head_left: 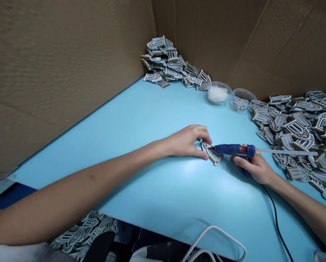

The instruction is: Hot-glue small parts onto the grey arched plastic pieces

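Note:
My right hand (257,167) is wrapped round the handle of a blue hot glue gun (231,149), and a long translucent glue stick (285,151) sticks out of its back end. The nozzle points left, at or just above a small arched window-shaped piece (212,154) in white, grey and gold lying on the light-blue table. My left hand (193,140) steadies that piece at its rounded end, with the thumb at the near side and fingers curled at the far side. Whether the nozzle touches the piece I cannot tell.
Piles of similar arched pieces lie at the back corner (168,65) and along the right (296,131). Between them stand two clear round tubs, one with white contents (218,93), one with small pieces (242,100). Cardboard walls (70,54) enclose the table. A black cord (276,218) trails toward me.

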### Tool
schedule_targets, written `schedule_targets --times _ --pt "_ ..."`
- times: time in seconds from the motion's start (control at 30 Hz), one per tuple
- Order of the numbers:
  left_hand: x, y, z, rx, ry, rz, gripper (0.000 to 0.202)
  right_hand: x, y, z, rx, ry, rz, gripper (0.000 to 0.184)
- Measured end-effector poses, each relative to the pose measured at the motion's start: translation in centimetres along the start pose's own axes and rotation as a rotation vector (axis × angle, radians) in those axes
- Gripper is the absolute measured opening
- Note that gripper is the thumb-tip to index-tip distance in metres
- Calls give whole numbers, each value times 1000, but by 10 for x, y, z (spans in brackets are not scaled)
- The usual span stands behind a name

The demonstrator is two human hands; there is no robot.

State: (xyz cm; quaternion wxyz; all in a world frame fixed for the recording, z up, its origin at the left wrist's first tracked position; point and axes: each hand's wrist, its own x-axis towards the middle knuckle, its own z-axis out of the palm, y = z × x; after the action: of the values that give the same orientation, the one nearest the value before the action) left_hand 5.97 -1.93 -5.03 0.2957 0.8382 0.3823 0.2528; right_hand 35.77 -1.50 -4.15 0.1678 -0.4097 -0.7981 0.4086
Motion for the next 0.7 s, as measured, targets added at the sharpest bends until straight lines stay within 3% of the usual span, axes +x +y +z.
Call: schedule_targets --times 0.1,0.27,0.33,0.4,0.57,0.63,0.7 --pt "0 0 0 -27 0 -35 38 -2 -1 6 59 66 -13 39" --pt "-1 6 -1 -47 33 -82 49 -4 3 17 320 540 -152 45" --pt "-2 10 1 -37 31 -39 55 -2 6 17 325 640 -157 44" --pt "-2 15 3 -2 22 -17 54 0 9 15 311 651 -157 41" --pt "-3 17 5 121 61 -119 53 2 12 11 289 591 -164 36" --pt "-4 17 2 120 52 -68 42 2 14 9 266 552 -158 36" --pt "-5 16 -1 141 -1 26 45 1 15 7 264 490 -151 38"
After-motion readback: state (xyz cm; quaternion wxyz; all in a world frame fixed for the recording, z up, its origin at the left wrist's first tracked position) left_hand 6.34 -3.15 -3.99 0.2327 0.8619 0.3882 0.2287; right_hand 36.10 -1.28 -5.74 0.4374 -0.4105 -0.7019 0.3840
